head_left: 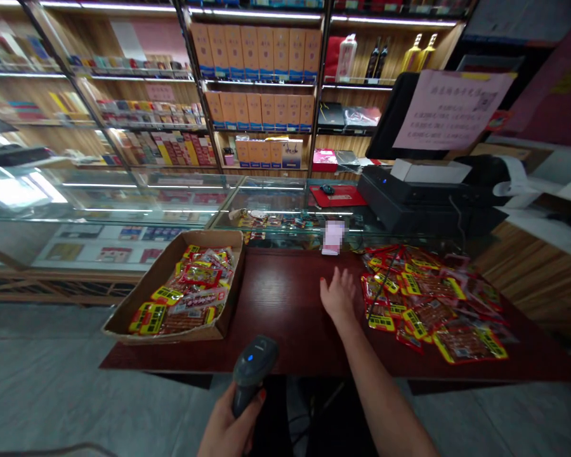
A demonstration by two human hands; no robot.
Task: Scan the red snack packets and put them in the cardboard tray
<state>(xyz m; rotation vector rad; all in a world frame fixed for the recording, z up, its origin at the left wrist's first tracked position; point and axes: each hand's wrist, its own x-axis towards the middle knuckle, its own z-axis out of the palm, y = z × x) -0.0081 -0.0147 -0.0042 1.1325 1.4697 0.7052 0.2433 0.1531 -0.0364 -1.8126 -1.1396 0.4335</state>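
Observation:
In my left hand is a grey handheld barcode scanner with a blue light on top, held in front of the table's near edge. My right hand reaches over the dark red table, fingers spread and holding nothing. Just right of it lies a loose pile of red and yellow snack packets. More such packets fill a shallow cardboard box on the left of the table. Past my right fingertips is a small pinkish card or slip, partly blurred out.
Behind the table runs a glass display counter with a mouse on a red mat. A black monitor with a paper notice stands over a dark till unit at right. Shelves of boxes and bottles line the wall.

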